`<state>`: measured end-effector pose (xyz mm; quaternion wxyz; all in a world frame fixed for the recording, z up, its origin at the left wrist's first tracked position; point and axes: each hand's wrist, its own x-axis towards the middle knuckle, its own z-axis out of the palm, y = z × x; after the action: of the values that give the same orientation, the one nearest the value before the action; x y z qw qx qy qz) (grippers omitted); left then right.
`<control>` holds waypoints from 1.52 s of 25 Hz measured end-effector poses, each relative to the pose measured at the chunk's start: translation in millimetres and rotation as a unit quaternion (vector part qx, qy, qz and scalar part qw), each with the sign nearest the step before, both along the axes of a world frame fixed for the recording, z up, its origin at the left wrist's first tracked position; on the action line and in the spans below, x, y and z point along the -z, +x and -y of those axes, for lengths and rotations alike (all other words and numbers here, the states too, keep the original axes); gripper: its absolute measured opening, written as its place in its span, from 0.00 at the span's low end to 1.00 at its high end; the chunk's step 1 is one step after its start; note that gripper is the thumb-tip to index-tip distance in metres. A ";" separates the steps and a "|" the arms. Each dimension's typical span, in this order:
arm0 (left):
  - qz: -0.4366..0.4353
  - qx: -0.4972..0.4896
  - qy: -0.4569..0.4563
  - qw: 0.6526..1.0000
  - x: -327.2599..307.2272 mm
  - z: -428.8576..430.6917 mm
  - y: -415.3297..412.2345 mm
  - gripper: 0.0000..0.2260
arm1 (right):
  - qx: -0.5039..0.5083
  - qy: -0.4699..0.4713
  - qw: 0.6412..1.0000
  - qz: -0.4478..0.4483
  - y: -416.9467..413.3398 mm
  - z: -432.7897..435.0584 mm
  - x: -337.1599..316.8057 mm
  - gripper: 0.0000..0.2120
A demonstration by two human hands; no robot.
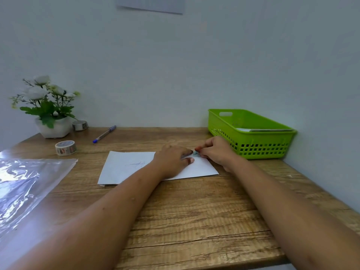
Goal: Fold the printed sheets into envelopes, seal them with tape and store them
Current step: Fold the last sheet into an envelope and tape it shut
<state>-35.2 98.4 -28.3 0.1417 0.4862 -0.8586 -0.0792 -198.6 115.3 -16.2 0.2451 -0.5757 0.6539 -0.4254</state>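
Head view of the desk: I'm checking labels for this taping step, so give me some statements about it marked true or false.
1. The right hand pinches a small piece of tape. True.
2. The left hand holds the pen. False: it rests on the envelope; the pen lies apart, farther back.
3. The green basket is empty. False: paper lies in it.
4. A tape roll sits left of the envelope. True.
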 end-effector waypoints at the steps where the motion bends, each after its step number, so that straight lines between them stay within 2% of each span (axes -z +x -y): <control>1: 0.002 0.001 0.000 1.000 0.5 1.7 0.2 0.20 | -0.003 0.000 1.000 -0.001 -0.1 1.0 0.8 0.10; 3: -0.003 0.000 0.001 1.000 0.9 2.6 -0.1 0.20 | -0.008 0.000 1.000 0.002 -0.4 1.5 0.9 0.13; 13: 0.000 0.001 -0.002 1.000 4.0 6.5 -0.3 0.22 | -0.013 -0.007 0.999 -0.032 3.1 2.7 0.5 0.12; 19: 0.049 0.021 -0.023 0.998 5.3 12.6 -1.7 0.22 | -0.007 -0.003 0.999 -0.048 2.2 2.9 -0.2 0.11; 23: 0.079 0.024 -0.033 0.996 6.5 14.0 -3.3 0.22 | -0.007 0.002 0.996 -0.089 4.7 -0.1 -4.4 0.12; 38: 0.107 0.023 -0.037 0.993 7.7 16.2 -4.9 0.23 | -0.024 0.035 0.993 -0.108 2.3 0.4 -9.3 0.13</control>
<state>-40.1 82.2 -35.9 0.0652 0.4662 -0.8823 0.0016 -196.3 114.9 -6.9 0.2033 -0.6248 0.6769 -0.3318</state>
